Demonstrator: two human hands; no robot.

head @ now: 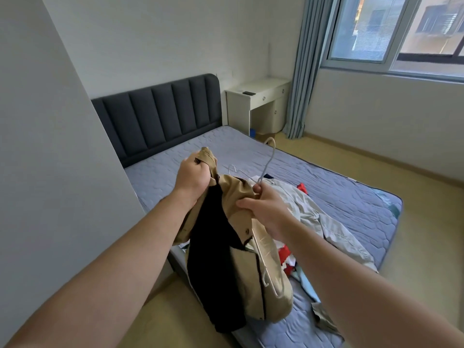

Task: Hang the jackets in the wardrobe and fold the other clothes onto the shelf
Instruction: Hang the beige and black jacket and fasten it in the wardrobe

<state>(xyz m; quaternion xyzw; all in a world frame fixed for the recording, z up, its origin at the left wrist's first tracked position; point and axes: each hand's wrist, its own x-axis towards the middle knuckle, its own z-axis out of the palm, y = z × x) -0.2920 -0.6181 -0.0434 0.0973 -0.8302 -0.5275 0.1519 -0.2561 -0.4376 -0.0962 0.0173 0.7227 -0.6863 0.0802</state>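
A tan jacket (pixel 251 280) with a black lining hangs in the air over the near corner of the bed. My left hand (pixel 192 178) grips its collar at the upper left. My right hand (pixel 267 210) grips the jacket's other shoulder together with a pale grey hanger (pixel 269 156), whose hook points up and whose frame lies inside the jacket. On the mattress behind lie a light grey-green garment (pixel 326 222), red and white clothes (pixel 287 257), a light blue piece (pixel 307 285) and a second hanger (pixel 234 169). No wardrobe or shelf is in view.
The bed (pixel 339 182) has a blue-grey quilted mattress and a dark padded headboard (pixel 160 116). A white wall panel (pixel 50 159) stands close on the left. A white desk (pixel 261 104), a blue curtain (pixel 303 79) and a window (pixel 401 33) are beyond. Wooden floor (pixel 421 234) runs to the right.
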